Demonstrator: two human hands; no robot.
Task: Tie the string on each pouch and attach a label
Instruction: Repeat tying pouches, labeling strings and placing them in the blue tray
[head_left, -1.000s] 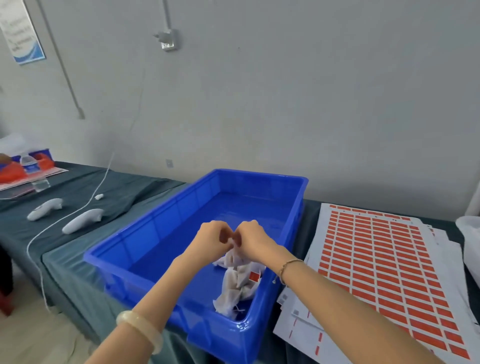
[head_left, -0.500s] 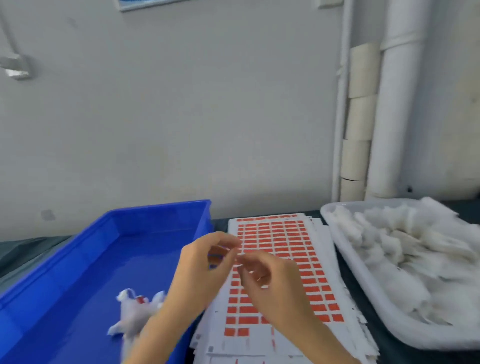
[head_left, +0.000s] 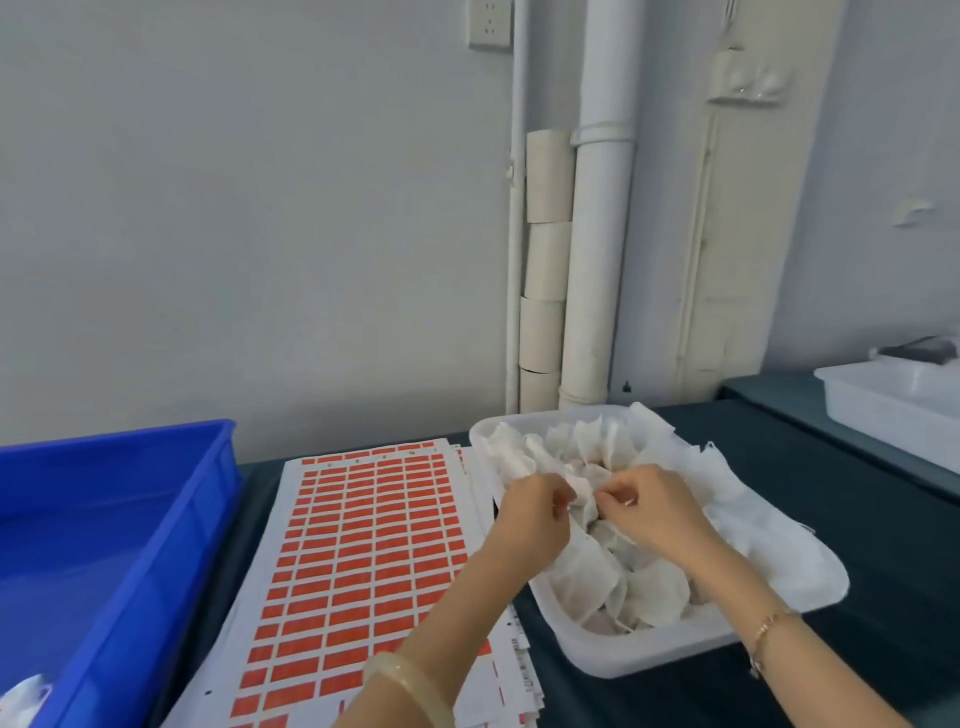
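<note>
— Left grip (head_left: 535, 512) and right grip (head_left: 649, 512) meet over a white tray (head_left: 613, 662) on the right of the table (head_left: 857, 519), fingers curled, each pinching the top of one pouch (head_left: 582, 493) from opposite sides.

— Where does that pouch sit?

— On top of the heap in the tray, toward its far left corner, touching the pouches beneath it. Red label sheets (head_left: 363, 545) lie just left of the tray, and a blue bin (head_left: 130, 519) stands farther left.

— How should it handle?

— By its looks, it is very light and soft: thin white fabric that crumples and gives under the fingers. It is unlikely to slip, but it may snag on its neighbours or drag one along when lifted.

— Best place to take hold?

— Probably at the gathered mouth, where the string should run, with fingertips only. Squeezing the body would just flatten it. The string itself is too fine to make out here.

— And the labels?

— They look like thin paper that would curl and stick to itself, so each is best peeled by a corner.
</note>
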